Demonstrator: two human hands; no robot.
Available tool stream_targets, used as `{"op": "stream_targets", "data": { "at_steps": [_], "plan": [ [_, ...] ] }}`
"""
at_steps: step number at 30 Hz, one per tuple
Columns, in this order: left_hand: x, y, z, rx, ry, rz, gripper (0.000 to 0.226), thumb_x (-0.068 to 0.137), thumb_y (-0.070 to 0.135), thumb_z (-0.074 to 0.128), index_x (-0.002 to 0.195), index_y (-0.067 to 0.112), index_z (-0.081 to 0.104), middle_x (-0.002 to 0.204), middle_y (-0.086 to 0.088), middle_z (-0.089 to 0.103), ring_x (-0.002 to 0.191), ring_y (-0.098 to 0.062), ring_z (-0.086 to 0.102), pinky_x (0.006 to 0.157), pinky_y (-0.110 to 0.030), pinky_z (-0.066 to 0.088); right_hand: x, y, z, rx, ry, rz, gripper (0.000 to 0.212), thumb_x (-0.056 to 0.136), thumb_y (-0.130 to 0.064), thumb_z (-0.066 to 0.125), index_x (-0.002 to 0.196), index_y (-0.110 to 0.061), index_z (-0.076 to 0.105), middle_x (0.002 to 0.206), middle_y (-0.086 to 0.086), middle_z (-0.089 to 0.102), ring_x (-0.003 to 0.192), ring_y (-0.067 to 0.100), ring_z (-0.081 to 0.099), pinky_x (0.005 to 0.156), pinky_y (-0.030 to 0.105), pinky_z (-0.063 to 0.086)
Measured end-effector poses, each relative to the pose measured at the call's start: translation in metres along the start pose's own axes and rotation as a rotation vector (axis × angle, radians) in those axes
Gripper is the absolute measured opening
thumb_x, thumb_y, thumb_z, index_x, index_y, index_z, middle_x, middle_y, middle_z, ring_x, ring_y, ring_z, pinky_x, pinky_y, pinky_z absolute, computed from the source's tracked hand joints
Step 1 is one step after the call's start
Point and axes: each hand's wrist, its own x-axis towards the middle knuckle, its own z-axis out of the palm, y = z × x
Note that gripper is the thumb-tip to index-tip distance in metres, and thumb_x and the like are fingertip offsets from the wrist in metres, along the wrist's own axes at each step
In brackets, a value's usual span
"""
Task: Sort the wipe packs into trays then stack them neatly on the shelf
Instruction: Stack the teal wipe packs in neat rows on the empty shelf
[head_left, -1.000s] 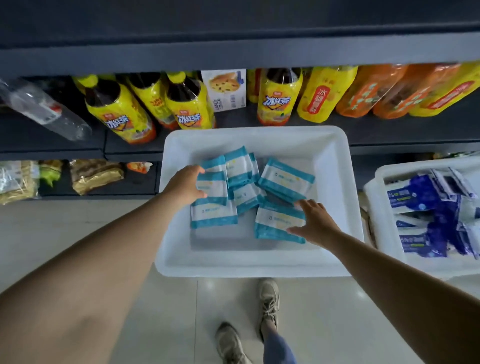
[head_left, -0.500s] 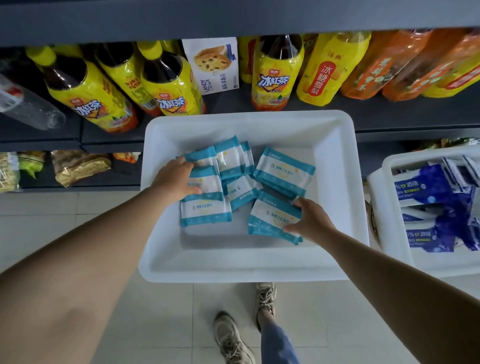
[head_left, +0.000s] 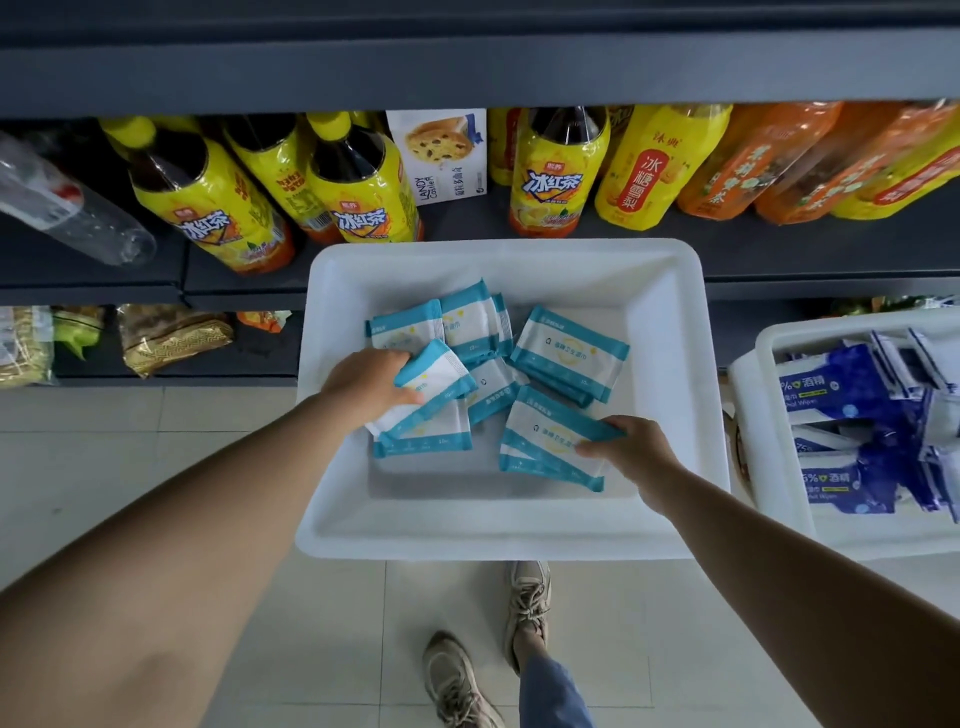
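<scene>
A white tray (head_left: 670, 322) in front of me holds several teal-and-white wipe packs. My left hand (head_left: 366, 382) grips one teal pack (head_left: 434, 387), lifted and tilted above another pack (head_left: 441, 439) lying flat. My right hand (head_left: 631, 449) pinches the right edge of a teal pack (head_left: 545, 434) that lies on top of another at the tray's front right. More teal packs (head_left: 569, 358) lie loose in the tray's middle and back. A second white tray (head_left: 779, 441) at the right holds several dark blue wipe packs (head_left: 852, 395).
A dark shelf (head_left: 779, 249) behind the tray carries yellow tea bottles (head_left: 558, 176), orange bottles (head_left: 753, 161) and a cake box (head_left: 441, 150). A lower shelf at left holds snack bags (head_left: 166, 338). Pale floor tiles and my shoes (head_left: 527, 608) are below.
My left hand has closed round a teal pack and lifted it off the left stack. My right hand has taken hold of the front-right pack's edge. The view shifted down slightly.
</scene>
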Motion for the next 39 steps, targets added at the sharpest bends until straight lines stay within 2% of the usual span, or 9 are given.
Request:
{"op": "stream_targets", "data": {
  "at_steps": [4,9,12,17,21,26,31,34,39],
  "plan": [
    [-0.008,0.008,0.002,-0.348,-0.087,-0.090,0.035,0.076,0.036,0.076,0.099,0.016,0.058,0.095,-0.002,0.061,0.085,-0.021,0.057,0.061,-0.027,0.042,-0.011,-0.004,0.004,0.297,0.063,0.064,0.025,0.074,-0.002,0.076,0.090,-0.017,0.064,0.097,0.005,0.067,0.092,0.025,0.061,0.079,0.040,0.056],
    [-0.022,0.012,0.001,-0.934,-0.298,-0.213,0.034,0.076,0.009,0.077,0.107,0.008,0.063,0.108,-0.009,0.068,0.096,-0.023,0.066,0.085,-0.036,0.054,-0.027,-0.009,0.000,0.366,0.059,0.056,0.018,0.081,0.000,0.069,0.096,-0.009,0.064,0.102,0.008,0.067,0.098,0.030,0.062,0.074,0.040,0.056],
    [-0.034,0.017,-0.004,-1.080,-0.307,-0.223,0.033,0.079,-0.005,0.068,0.110,0.002,0.059,0.111,-0.012,0.066,0.087,-0.020,0.066,0.071,-0.029,0.057,-0.039,-0.014,-0.003,0.379,0.070,0.029,0.017,0.083,-0.001,0.068,0.098,-0.006,0.065,0.102,0.009,0.067,0.099,0.031,0.063,0.083,0.045,0.057],
    [-0.062,0.021,-0.021,-1.109,-0.213,-0.232,0.012,0.081,-0.003,0.064,0.088,0.007,0.063,0.093,-0.010,0.067,0.082,-0.021,0.062,0.067,-0.027,0.049,-0.069,-0.025,-0.009,0.376,0.095,-0.048,0.016,0.084,-0.002,0.066,0.099,-0.009,0.065,0.099,0.008,0.066,0.094,0.029,0.062,0.070,0.034,0.056],
    [-0.089,0.017,-0.047,-1.076,-0.077,-0.211,0.016,0.077,0.004,0.073,0.090,0.010,0.067,0.092,-0.006,0.069,0.089,-0.021,0.064,0.082,-0.033,0.052,-0.103,-0.042,-0.013,0.391,0.126,-0.114,0.020,0.086,-0.001,0.063,0.104,-0.010,0.065,0.100,0.007,0.066,0.090,0.026,0.063,0.069,0.033,0.054],
    [-0.139,0.017,-0.101,-1.125,0.085,-0.125,0.022,0.075,0.000,0.074,0.094,0.007,0.065,0.094,-0.011,0.066,0.075,-0.017,0.062,0.054,-0.019,0.052,-0.155,-0.089,-0.034,0.474,0.159,-0.272,0.015,0.082,0.001,0.067,0.086,-0.013,0.070,0.090,0.007,0.071,0.085,0.028,0.067,0.077,0.037,0.054],
    [-0.198,0.022,-0.173,-1.172,0.283,-0.066,0.038,0.076,-0.005,0.072,0.111,0.004,0.061,0.088,-0.008,0.061,0.071,-0.019,0.059,0.048,-0.026,0.052,-0.222,-0.145,-0.056,0.532,0.177,-0.454,0.010,0.085,0.004,0.063,0.089,-0.005,0.065,0.083,0.008,0.068,0.068,0.019,0.066,0.060,0.029,0.053],
    [-0.234,0.029,-0.225,-1.154,0.281,0.006,0.043,0.078,-0.010,0.067,0.117,0.005,0.057,0.096,-0.010,0.061,0.076,-0.021,0.059,0.053,-0.028,0.051,-0.263,-0.180,-0.073,0.527,0.213,-0.531,0.007,0.086,-0.002,0.065,0.084,-0.007,0.062,0.092,0.016,0.070,0.082,0.032,0.068,0.080,0.047,0.056],
    [-0.284,0.047,-0.323,-1.080,0.405,0.157,0.041,0.075,-0.010,0.070,0.112,0.007,0.062,0.099,-0.010,0.064,0.089,-0.024,0.061,0.074,-0.035,0.052,-0.341,-0.246,-0.112,0.469,0.239,-0.789,0.011,0.090,-0.005,0.062,0.088,-0.015,0.064,0.098,0.008,0.071,0.083,0.017,0.068,0.074,0.030,0.057]
  ]
}}
